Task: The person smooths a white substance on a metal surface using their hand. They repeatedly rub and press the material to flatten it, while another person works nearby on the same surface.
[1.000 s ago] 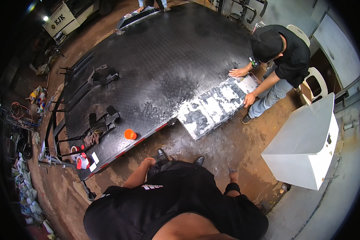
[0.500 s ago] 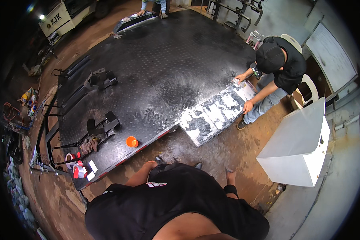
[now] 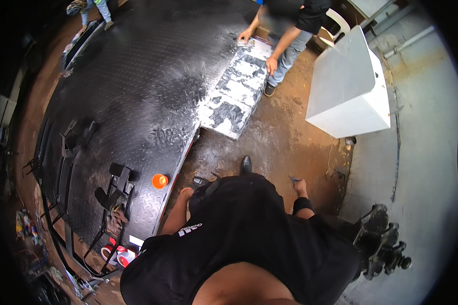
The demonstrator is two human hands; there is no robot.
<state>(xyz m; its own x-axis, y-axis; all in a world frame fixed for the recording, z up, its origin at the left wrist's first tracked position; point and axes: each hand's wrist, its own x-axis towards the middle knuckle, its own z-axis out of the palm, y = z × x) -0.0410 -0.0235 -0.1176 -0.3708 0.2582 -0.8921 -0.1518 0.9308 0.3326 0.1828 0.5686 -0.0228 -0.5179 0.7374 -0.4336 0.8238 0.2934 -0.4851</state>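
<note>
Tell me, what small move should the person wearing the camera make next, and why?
Probably a short reach with the left hand to the orange cup. That hand hangs right by the edge of the black tread-plate deck, and the cup stands on the deck just beside it, nearest of all. The right hand hangs farther off over the dirt floor.
</note>
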